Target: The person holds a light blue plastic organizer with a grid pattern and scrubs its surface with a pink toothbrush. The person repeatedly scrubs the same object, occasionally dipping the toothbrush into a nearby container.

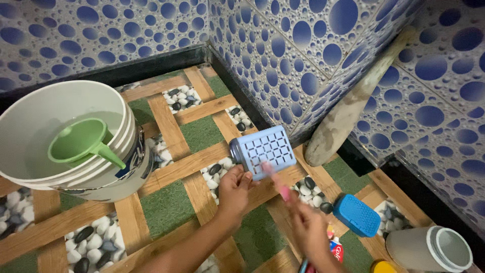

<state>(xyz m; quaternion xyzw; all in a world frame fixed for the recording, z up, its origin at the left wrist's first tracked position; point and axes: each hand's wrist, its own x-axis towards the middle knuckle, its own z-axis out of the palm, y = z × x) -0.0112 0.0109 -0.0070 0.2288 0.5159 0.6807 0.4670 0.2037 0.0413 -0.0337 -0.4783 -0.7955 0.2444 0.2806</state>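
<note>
My left hand [235, 188] grips the lower corner of a light blue plastic box [263, 150] with a grid of slots on its face, held just above the patterned floor. My right hand [308, 228] holds a thin pink brush [277, 178], blurred with motion, whose tip touches the lower edge of the slotted face. The lower end of the brush is hidden in my fist.
A white bucket [30, 121] of water with a green dipper mug [81, 141] floating in it stands at left. A blue lid [356, 214], a grey cylinder container [429, 248] and a wooden bat [348, 108] leaning on the tiled wall are at right.
</note>
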